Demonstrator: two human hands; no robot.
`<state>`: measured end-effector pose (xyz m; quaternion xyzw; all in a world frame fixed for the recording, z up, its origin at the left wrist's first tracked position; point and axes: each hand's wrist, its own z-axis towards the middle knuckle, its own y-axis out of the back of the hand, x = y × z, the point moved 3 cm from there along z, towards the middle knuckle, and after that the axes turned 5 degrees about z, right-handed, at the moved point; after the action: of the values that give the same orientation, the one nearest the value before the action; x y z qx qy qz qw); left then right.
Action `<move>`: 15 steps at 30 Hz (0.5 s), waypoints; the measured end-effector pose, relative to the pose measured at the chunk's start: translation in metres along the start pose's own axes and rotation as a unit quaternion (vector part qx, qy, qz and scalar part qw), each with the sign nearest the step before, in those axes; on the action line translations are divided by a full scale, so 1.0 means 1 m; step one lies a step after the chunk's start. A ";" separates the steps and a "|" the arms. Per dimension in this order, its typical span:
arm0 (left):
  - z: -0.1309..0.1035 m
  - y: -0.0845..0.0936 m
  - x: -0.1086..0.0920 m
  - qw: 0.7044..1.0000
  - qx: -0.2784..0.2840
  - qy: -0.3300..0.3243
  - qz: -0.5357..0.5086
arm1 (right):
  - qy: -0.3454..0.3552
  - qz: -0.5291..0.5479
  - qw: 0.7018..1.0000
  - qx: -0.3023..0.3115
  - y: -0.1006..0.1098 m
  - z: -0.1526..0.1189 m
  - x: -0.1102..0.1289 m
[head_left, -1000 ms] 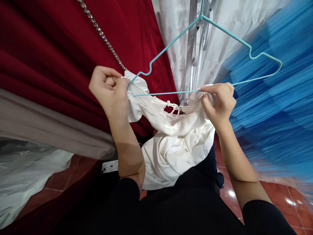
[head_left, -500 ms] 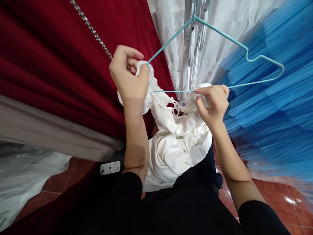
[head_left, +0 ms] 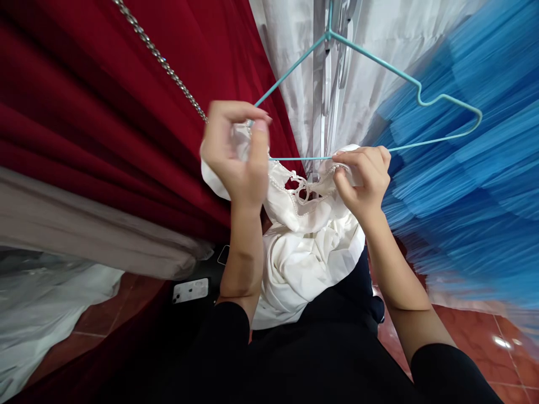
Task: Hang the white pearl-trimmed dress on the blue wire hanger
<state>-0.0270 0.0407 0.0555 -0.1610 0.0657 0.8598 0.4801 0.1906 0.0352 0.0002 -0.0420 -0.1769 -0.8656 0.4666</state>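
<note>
A white garment (head_left: 290, 269) with pearl-beaded edges and looped laces hangs in front of my body, its lower folds near my lap. The light blue wire hanger (head_left: 374, 56) is above it, its left end inside the beaded left shoulder part. My left hand (head_left: 240, 154), slightly blurred, is at that shoulder, thumb and fingers bent around the hanger's left corner; whether they pinch the cloth is unclear. With fingers pressed together, my right hand (head_left: 364, 177) pinches the garment's right shoulder edge at the hanger's lower bar. The hanger's right end sticks out bare beyond it.
Red drapes (head_left: 168, 112) with a beaded chain (head_left: 155, 53) fill the left. Blue tulle (head_left: 463, 185) hangs at the right, and white fabric (head_left: 286, 39) behind metal rails. A phone (head_left: 190, 290) lies on a dark surface at lower left.
My left hand has moved right and slightly down, now covering more of the left shoulder part. The hanger has shifted slightly left. My right hand keeps its pinch.
</note>
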 end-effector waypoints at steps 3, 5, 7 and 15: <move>-0.024 -0.026 -0.019 0.981 0.192 0.038 -0.007 | -0.002 -0.012 1.000 0.001 0.000 0.000 0.002; -0.042 -0.038 -0.025 0.959 0.277 0.048 0.033 | -0.004 -0.018 1.000 -0.003 0.001 -0.001 0.003; -0.053 -0.042 -0.026 0.950 0.295 0.047 0.086 | -0.008 -0.014 1.000 -0.012 0.002 -0.003 0.004; -0.055 -0.038 -0.025 0.946 0.307 0.056 0.090 | 0.001 0.024 1.000 -0.007 0.008 -0.004 0.003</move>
<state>0.0287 0.0259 0.0135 -0.0468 0.3674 0.8274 0.4222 0.1958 0.0272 -0.0006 -0.0486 -0.1695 -0.8556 0.4867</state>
